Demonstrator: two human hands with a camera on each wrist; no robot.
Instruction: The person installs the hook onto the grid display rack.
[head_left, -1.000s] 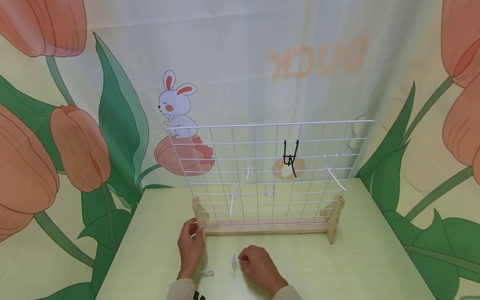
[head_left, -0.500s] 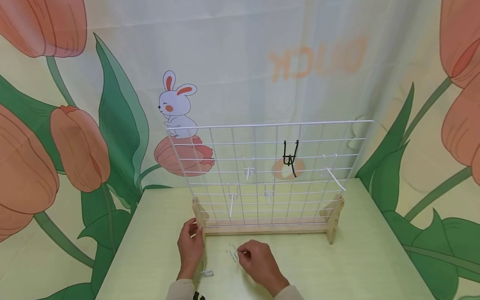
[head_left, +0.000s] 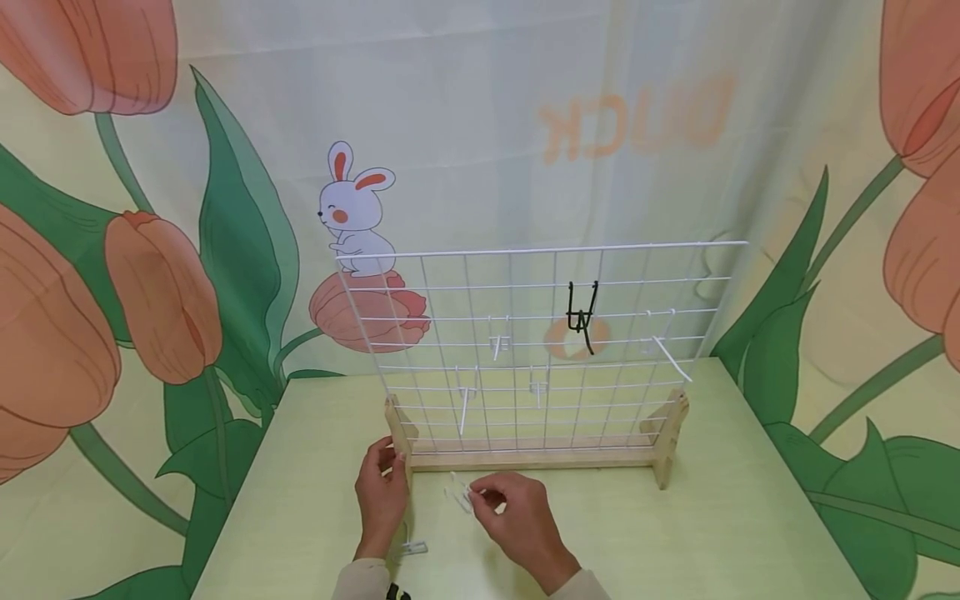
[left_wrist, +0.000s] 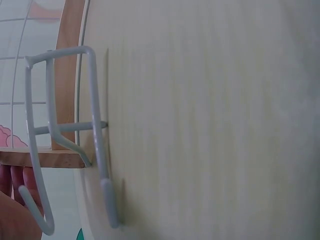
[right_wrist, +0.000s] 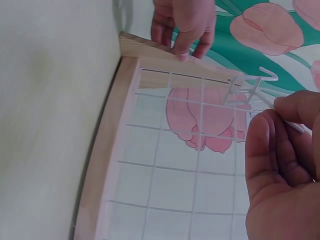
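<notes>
My right hand point(head_left: 516, 510) pinches a white wire grid hook point(head_left: 459, 493) by its prong between thumb and fingers. In the right wrist view the hook's bent ends point(right_wrist: 268, 74) point away from the hand, in front of the mesh. My left hand point(head_left: 382, 487) grips the left wooden end piece point(head_left: 402, 433) of the stand, thumb on one side and fingers on the other. This stand holds a white wire grid panel point(head_left: 517, 367) upright. A second white hook point(head_left: 414, 547) lies on the table beside the left wrist, and looms large in the left wrist view.
Several white hooks, among them a long one point(head_left: 671, 358) at the right, hang on the grid. A black hook point(head_left: 580, 318) hangs right of its middle. Behind the pale table point(head_left: 750, 517) is a tulip-and-rabbit printed curtain point(head_left: 480, 125).
My right hand has moved slightly away from me toward the grid and turned the hook, whose bent ends now spread to the left. The left hand has stayed on the stand.
</notes>
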